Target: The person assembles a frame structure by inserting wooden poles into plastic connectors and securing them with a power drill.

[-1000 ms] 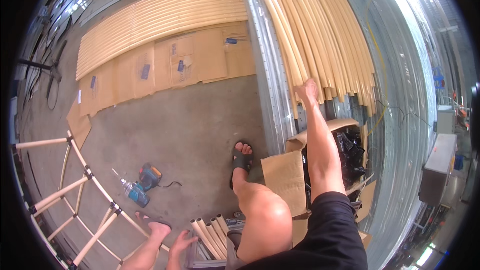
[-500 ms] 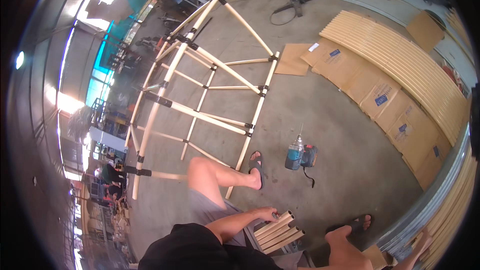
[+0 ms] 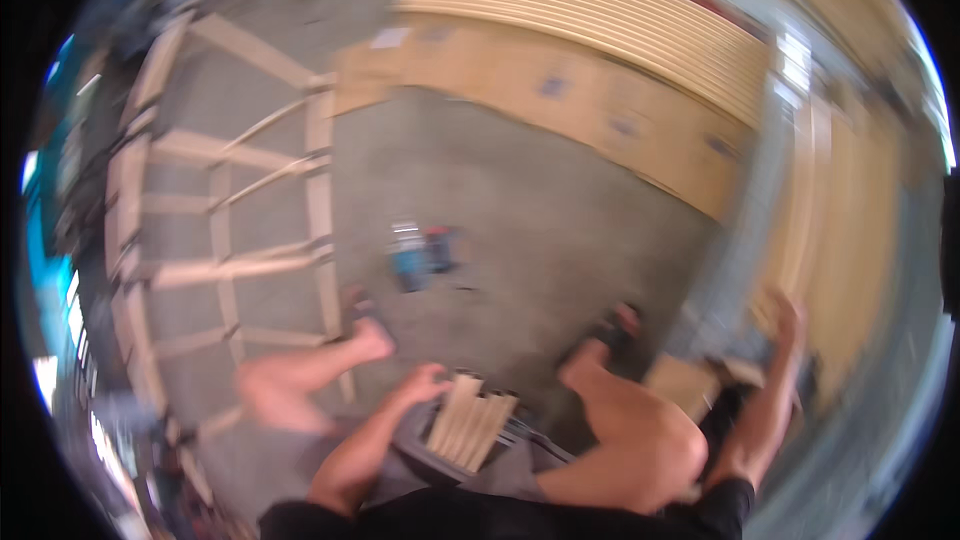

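The picture is motion-blurred. My left hand (image 3: 425, 387) rests against the left edge of a small bundle of short wooden slats (image 3: 470, 422), which lies on a grey seat (image 3: 520, 445) between my bare knees. My right hand (image 3: 785, 318) reaches out to the right, up against long pale wooden slats (image 3: 835, 230) that lean on a metal wall. Blur hides the fingers of both hands, so their grip cannot be made out. A brown cardboard box (image 3: 685, 380) sits just below my right forearm.
A blue power drill (image 3: 420, 255) lies on the concrete floor ahead of my feet. A large frame of wooden bars (image 3: 230, 230) stands at the left. Flat cardboard sheets (image 3: 560, 90) and a stack of long slats (image 3: 600, 15) lie at the back.
The view has swung from the wooden frame on the left back toward the right. My right hand has come into sight at the leaning slats. My left hand stays by the short slats.
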Demonstrator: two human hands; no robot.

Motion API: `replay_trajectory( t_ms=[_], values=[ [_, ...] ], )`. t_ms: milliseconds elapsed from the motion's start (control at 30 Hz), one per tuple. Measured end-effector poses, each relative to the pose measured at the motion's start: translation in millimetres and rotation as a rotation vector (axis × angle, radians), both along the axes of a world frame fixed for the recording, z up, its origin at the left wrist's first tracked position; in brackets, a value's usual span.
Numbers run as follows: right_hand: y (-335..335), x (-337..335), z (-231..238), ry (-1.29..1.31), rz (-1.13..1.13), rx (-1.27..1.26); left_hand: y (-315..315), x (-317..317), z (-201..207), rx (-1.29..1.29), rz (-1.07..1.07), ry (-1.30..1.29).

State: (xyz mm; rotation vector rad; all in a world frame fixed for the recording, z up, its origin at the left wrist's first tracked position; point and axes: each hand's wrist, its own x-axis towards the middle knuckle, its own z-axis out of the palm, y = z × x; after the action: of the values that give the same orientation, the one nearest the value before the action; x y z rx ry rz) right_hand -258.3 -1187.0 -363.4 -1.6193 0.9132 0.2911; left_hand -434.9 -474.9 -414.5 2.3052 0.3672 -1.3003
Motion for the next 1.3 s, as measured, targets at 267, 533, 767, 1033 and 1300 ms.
replay_trajectory(
  t_ms=[267,533,767,1033,1300],
  values=[
    [93,-12,92,-0.010,-0.494,0.355,-344,238,90,-0.962,0.235,0.023],
    [203,-45,77,-0.074,-0.401,0.687,-482,284,87,-0.891,0.272,0.449],
    [193,-59,119,0.296,0.623,0.481,-406,254,84,-0.978,0.019,0.319],
    [89,112,146,-0.521,0.088,0.521,-250,198,154,-1.084,-0.027,-0.173],
    [311,90,90,-0.318,0.028,0.581,-153,58,64,-1.016,0.305,-0.079]
  ],
)
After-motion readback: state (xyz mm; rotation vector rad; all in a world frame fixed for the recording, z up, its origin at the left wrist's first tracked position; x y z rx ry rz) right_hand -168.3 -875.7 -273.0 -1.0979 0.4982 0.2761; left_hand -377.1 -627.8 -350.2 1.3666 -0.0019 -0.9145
